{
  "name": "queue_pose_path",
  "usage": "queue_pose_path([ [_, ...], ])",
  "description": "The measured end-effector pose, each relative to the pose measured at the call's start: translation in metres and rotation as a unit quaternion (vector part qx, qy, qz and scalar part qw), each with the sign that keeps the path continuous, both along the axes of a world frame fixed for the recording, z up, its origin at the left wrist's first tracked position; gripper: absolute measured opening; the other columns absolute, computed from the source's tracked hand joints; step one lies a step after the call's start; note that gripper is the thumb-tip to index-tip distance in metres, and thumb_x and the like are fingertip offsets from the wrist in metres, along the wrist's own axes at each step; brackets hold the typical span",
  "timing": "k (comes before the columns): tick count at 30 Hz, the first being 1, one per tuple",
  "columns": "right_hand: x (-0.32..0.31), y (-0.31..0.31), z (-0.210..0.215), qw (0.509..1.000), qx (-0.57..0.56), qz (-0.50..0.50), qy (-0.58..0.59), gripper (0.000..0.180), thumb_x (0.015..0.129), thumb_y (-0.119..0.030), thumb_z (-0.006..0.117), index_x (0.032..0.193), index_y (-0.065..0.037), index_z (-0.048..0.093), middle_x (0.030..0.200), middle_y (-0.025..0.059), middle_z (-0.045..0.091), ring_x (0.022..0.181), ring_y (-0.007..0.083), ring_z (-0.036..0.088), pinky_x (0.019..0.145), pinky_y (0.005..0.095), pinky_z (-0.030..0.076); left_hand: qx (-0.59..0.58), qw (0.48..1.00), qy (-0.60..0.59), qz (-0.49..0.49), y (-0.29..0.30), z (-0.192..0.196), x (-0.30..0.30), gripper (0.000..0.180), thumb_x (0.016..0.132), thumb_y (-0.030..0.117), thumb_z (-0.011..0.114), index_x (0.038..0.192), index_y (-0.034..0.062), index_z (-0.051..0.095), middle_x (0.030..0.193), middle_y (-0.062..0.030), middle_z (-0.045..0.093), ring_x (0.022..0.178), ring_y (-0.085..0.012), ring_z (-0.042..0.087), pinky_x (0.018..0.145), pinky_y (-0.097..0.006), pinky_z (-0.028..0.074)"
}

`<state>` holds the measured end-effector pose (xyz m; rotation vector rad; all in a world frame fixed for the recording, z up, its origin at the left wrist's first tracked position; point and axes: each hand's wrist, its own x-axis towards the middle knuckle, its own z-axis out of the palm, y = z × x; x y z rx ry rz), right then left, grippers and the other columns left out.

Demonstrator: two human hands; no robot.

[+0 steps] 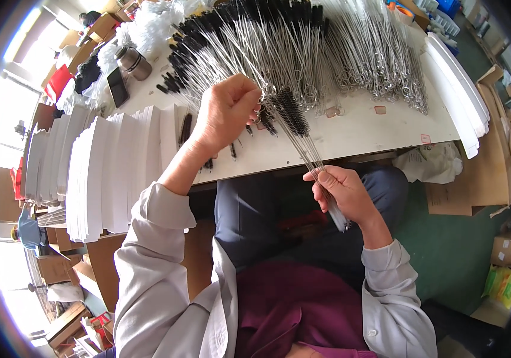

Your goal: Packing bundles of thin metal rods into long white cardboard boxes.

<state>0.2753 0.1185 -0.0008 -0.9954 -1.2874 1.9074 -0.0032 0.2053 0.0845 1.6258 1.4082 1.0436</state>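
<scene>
My right hand (342, 190) is closed round the wire handles of a bundle of tube brushes (292, 113), held at a slant past the table's front edge. Their black bristle heads point up and left, and the handle ends stick out below my palm. My left hand (229, 112) is curled in a pinch just left of those bristles; what its fingertips grip, if anything, is hidden. Beyond it a big heap of tube brushes (267, 45) covers the back of the table, black bristles to the far side and wire handles toward me.
On the white table (363, 132), stacks of white card strips (115, 161) stand at left, with more strips (455, 83) at right. A metal flask (132, 63) and a dark phone (117, 87) lie back left. An open cardboard box (476, 173) is at right. My knees are under the table edge.
</scene>
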Motion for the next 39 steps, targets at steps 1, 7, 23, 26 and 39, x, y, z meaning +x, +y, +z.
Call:
queue_pose_path([
  [1, -0.001, -0.002, 0.000, 1.000, -0.001, 0.003, -0.001, 0.037, 0.113, -0.027, 0.049, 0.119, 0.003, 0.069, 0.076, 0.0019, 0.064, 0.057, 0.0072, 0.057, 0.053, 0.0230, 0.049, -0.001, 1.000, -0.001, 0.003, -0.005, -0.003, 0.002, 0.010, 0.099, 0.009, 0.065, 0.094, 0.0003, 0.066, 0.080, -0.0090, 0.072, 0.070, -0.0152, 0.073, 0.061, -0.028, 0.057],
  [7, -0.004, -0.013, -0.008, 0.994, 0.074, -0.011, -0.077, 0.034, 0.113, -0.025, 0.051, 0.127, 0.000, 0.069, 0.072, -0.0037, 0.050, 0.061, 0.0049, 0.044, 0.057, 0.0235, 0.040, 0.366, 0.863, 0.336, -0.091, -0.042, -0.008, 0.002, 0.010, 0.090, -0.001, 0.069, 0.099, 0.0015, 0.068, 0.078, -0.0100, 0.066, 0.067, -0.0243, 0.070, 0.058, -0.036, 0.056],
  [23, -0.016, -0.030, -0.020, 0.987, 0.127, -0.017, -0.094, 0.037, 0.111, -0.033, 0.056, 0.128, -0.004, 0.072, 0.069, -0.0092, 0.035, 0.060, 0.0033, 0.032, 0.053, 0.0232, 0.028, -0.190, 0.804, 0.528, 0.194, -0.145, -0.018, -0.079, 0.058, 0.085, 0.048, 0.082, 0.100, -0.0067, 0.067, 0.086, -0.0266, 0.073, 0.084, -0.0431, 0.073, 0.078, -0.049, 0.058],
  [26, -0.024, -0.030, -0.025, 0.986, 0.141, 0.006, -0.091, 0.036, 0.111, -0.033, 0.056, 0.126, -0.003, 0.072, 0.069, -0.0092, 0.034, 0.060, 0.0033, 0.030, 0.053, 0.0234, 0.028, -0.216, 0.797, 0.523, 0.212, -0.151, -0.033, -0.090, 0.060, 0.082, 0.048, 0.085, 0.098, -0.0059, 0.065, 0.082, -0.0246, 0.073, 0.082, -0.0428, 0.074, 0.078, -0.048, 0.059],
  [39, -0.034, -0.042, -0.023, 0.976, 0.167, 0.039, -0.131, 0.032, 0.112, -0.029, 0.056, 0.113, -0.002, 0.073, 0.065, -0.0053, 0.044, 0.060, 0.0046, 0.039, 0.054, 0.0240, 0.034, -0.211, 0.920, 0.116, 0.308, -0.172, -0.040, -0.117, 0.032, 0.087, 0.019, 0.065, 0.105, -0.0078, 0.066, 0.091, -0.0201, 0.072, 0.076, -0.0268, 0.072, 0.070, -0.039, 0.061],
])
